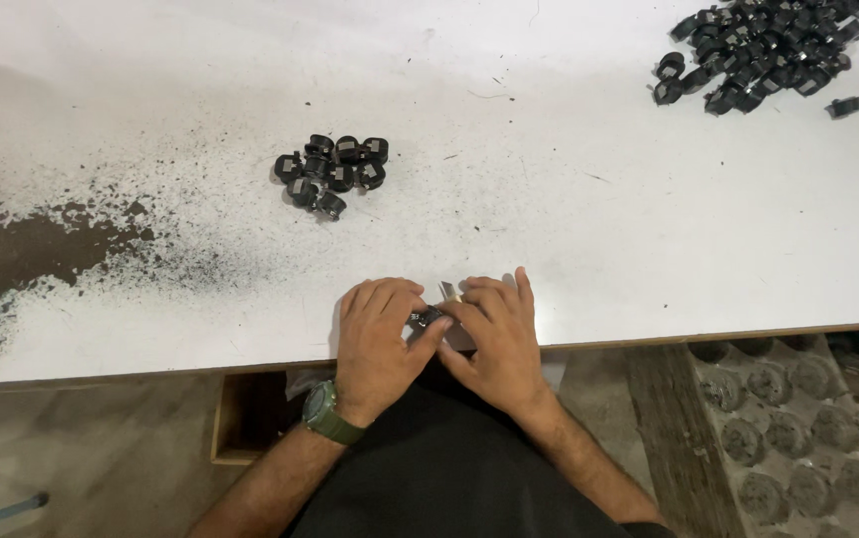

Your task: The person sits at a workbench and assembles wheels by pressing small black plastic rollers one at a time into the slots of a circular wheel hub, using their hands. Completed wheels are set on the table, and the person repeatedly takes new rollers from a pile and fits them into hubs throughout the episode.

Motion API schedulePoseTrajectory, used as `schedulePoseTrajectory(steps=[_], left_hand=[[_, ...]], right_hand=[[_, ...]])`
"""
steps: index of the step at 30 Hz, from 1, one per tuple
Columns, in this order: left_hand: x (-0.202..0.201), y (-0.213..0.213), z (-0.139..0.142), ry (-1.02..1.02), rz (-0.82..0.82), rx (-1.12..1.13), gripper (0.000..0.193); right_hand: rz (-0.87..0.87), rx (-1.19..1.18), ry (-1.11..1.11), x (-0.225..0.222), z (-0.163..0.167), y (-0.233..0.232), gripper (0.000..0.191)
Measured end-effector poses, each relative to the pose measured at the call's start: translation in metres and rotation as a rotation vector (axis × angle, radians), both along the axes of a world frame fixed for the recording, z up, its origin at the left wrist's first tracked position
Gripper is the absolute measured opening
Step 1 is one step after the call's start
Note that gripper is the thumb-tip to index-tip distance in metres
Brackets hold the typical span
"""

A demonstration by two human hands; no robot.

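Head view: left hand point(378, 339) and right hand point(497, 339) meet at the near edge of the white table point(599, 229), fingers curled tight round a small black part point(427, 319). A metal blade tip point(446, 291) shows between them. Small cluster point(333, 171) sits well clear ahead; big pile point(763, 45) far right. Open tabletop between.

Even, fairly bright overhead light falls on the white, scuffed tabletop point(599, 219), which looks washed out toward its far edge. Soft, short shadows sit beneath the small cluster of black plastic parts point(332, 174). The table's near edge curves slightly from wide-angle distortion. Focus is moderately sharp; below that edge, the floor looks dimmer.
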State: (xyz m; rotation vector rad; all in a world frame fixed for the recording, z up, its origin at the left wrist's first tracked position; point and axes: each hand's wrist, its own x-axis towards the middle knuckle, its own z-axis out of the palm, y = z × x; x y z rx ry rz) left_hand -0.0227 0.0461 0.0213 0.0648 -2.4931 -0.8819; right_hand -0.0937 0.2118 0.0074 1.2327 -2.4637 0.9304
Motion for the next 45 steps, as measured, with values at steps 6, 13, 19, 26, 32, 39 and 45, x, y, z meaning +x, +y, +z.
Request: schedulePoseTrajectory(steps=[6, 13, 19, 26, 32, 39, 45], left_hand=[[0.006, -0.002, -0.006, 0.036, -0.144, 0.140, 0.010], [0.012, -0.027, -0.001, -0.100, -0.213, 0.419, 0.008], [0.012, -0.020, 0.007, -0.024, -0.193, 0.015, 0.039], [0.006, -0.009, 0.002, -0.046, -0.266, 0.072, 0.015], [0.013, -0.021, 0.002, -0.134, -0.234, -0.019, 0.009], [0.011, -0.018, 0.005, -0.124, -0.151, 0.074, 0.021], [0.008, -0.009, 0.006, -0.134, -0.120, -0.003, 0.013]], right_hand=[[0.005, -0.020, -0.002, -0.001, -0.010, 0.004, 0.036], [-0.014, -0.038, -0.021, -0.002, -0.012, 0.005, 0.036], [-0.008, -0.035, -0.013, -0.001, -0.010, 0.006, 0.037], [-0.013, -0.029, -0.021, -0.002, -0.010, 0.007, 0.033], [-0.030, -0.063, -0.033, -0.003, -0.012, 0.005, 0.033], [-0.039, -0.070, 0.012, -0.002, -0.011, 0.004, 0.034], [-0.038, -0.047, -0.016, -0.002, -0.012, 0.005, 0.034]])
